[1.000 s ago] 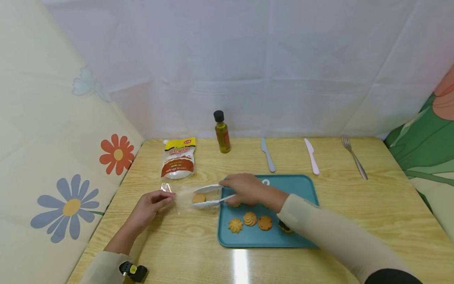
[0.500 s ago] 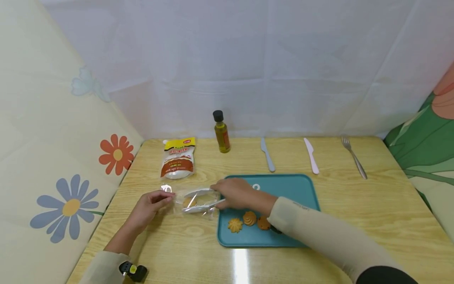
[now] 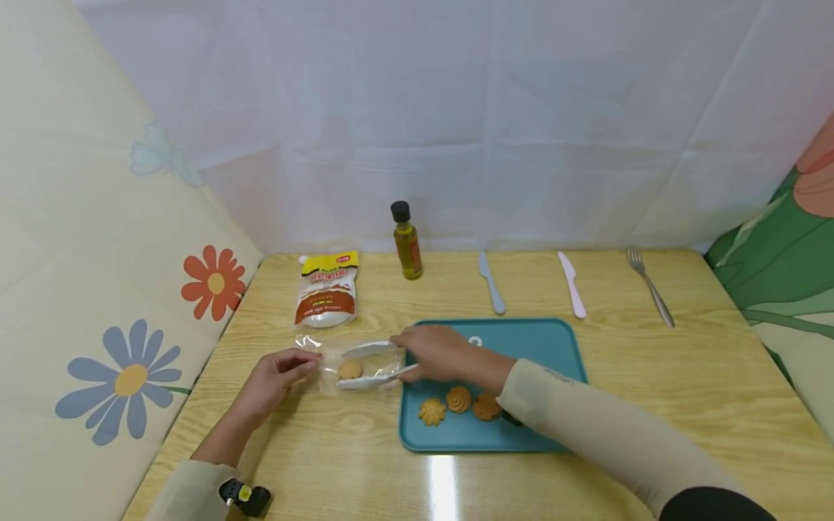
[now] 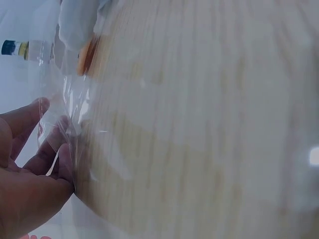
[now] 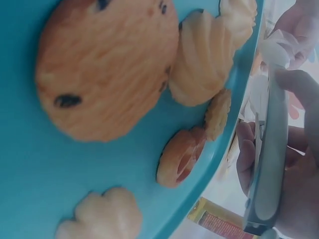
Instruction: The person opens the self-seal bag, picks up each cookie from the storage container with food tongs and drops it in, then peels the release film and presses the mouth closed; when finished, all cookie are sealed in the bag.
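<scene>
Both hands (image 3: pixel 279 378) (image 3: pixel 433 353) (left pinching, right gripping) reach forward, apart.

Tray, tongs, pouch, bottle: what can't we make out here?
Tray: head, near right corner hidden by right sleeve.
Dark item on it: head, mostly hidden by same sleeve.
Pale cookie: right wrist, cut off by bottom edge.
Tongs: left wrist, cut off by top edge.
Pouch, bottle: head, fine print too small.

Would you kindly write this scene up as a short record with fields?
Left hand: pinches a clear bag
Right hand: grips white tongs
Round biscuit: inside the bag, between the tongs' arms
Teal tray: bears several biscuits
Farther back: pouch, bottle, grey-blue knife, pink knife, fork
</scene>
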The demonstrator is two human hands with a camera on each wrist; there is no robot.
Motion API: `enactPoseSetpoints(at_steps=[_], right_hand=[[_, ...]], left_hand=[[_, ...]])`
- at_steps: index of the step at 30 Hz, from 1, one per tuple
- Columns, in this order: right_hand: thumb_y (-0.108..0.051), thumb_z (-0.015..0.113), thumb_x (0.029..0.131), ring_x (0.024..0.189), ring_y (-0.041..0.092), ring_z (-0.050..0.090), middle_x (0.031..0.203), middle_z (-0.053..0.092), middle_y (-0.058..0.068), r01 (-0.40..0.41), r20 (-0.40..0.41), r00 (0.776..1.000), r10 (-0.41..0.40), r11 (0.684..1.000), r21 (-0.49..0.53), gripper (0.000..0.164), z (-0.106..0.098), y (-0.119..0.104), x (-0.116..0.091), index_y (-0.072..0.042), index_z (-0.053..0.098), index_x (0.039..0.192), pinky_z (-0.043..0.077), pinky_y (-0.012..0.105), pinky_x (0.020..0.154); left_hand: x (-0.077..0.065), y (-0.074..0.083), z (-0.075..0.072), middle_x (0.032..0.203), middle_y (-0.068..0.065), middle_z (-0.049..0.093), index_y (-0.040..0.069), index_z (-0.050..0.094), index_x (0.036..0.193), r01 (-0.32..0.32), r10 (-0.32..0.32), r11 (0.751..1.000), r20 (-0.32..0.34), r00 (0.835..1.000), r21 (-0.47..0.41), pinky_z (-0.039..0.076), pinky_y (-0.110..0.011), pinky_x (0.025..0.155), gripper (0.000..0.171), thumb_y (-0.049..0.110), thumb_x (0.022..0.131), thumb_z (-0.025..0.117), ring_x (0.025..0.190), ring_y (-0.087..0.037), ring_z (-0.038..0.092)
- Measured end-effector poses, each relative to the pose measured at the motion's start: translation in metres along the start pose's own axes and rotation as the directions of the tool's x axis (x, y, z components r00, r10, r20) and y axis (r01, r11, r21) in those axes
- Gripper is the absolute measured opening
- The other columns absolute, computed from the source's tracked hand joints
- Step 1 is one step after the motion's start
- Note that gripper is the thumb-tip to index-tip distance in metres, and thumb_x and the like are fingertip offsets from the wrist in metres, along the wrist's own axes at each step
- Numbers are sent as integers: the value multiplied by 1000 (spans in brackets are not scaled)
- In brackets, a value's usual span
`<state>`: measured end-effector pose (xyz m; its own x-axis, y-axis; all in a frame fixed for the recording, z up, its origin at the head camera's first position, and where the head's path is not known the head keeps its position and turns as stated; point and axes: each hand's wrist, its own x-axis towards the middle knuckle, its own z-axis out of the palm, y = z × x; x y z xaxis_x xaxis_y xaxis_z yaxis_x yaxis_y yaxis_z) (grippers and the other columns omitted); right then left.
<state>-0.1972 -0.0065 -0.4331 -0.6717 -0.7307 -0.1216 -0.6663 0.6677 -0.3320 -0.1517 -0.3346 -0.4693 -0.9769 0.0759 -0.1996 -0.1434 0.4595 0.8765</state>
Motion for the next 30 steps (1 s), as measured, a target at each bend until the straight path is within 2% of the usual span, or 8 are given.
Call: enactPoseSetpoints(at_steps=[8,16,22,30], right_hand=[[-45,74,95,122,21,62,139,63,5,20,-25,999,-20,1000,2,69,-6,12,-11,-13,52,151,54,39,97],[-42,76,94,132,24,57,147,59,8,12,-31,999,-11,998,55,70,-11,24,-30,-11,52,152,50,43,105],[-43,77,93,120,21,63,142,62,5,7,-53,999,-3,997,75,68,-11,33,-45,-13,54,150,54,41,98],[-38,77,94,127,25,60,145,60,7,3,-67,998,4,995,104,66,-9,44,-68,-11,54,150,52,45,100]], left_hand=[[-1,2,0,134,-18,65,-3,69,125,4,-4,1000,-1,1000,7,52,-22,82,28,14,105,61,103,-5,59],[-1,1,0,135,-19,65,-3,70,124,1,-1,1000,-1,1000,5,52,-22,82,27,14,105,62,103,-4,59],[-1,1,0,135,-20,64,-3,70,123,-8,8,1000,-7,1000,-2,52,-22,81,27,14,105,62,103,-2,60],[-1,0,0,133,-19,65,-2,71,124,2,-2,1000,-14,1000,4,50,-23,77,28,15,104,63,98,-5,57]])
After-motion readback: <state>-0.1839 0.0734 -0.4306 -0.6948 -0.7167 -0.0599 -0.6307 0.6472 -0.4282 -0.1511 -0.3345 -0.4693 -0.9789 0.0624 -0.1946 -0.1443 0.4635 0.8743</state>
